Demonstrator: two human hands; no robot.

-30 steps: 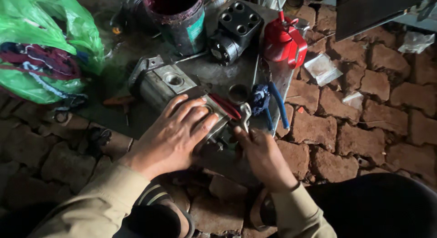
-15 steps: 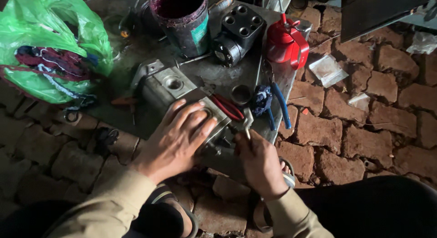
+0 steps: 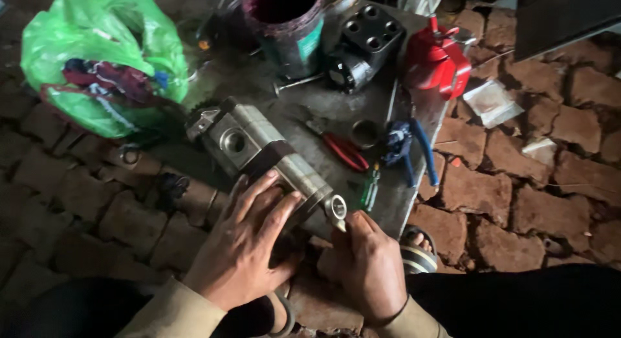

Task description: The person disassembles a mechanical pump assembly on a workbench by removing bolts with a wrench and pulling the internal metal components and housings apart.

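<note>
In the head view, the left hand (image 3: pixel 242 247) lies open, fingers spread flat on the near end of a grey metal hydraulic pump (image 3: pixel 259 150) that rests slantwise on the dark table (image 3: pixel 401 202). The right hand (image 3: pixel 369 263) is closed around the pump's end by a small metal ring (image 3: pixel 337 207), fingertips touching it. Just beyond on the table lie red-handled pliers (image 3: pixel 346 150) and blue-handled pliers (image 3: pixel 411 147), with a black valve block (image 3: pixel 362 43), a red oil can (image 3: pixel 440 60) and a green plastic bag (image 3: pixel 103 60) farther off.
</note>
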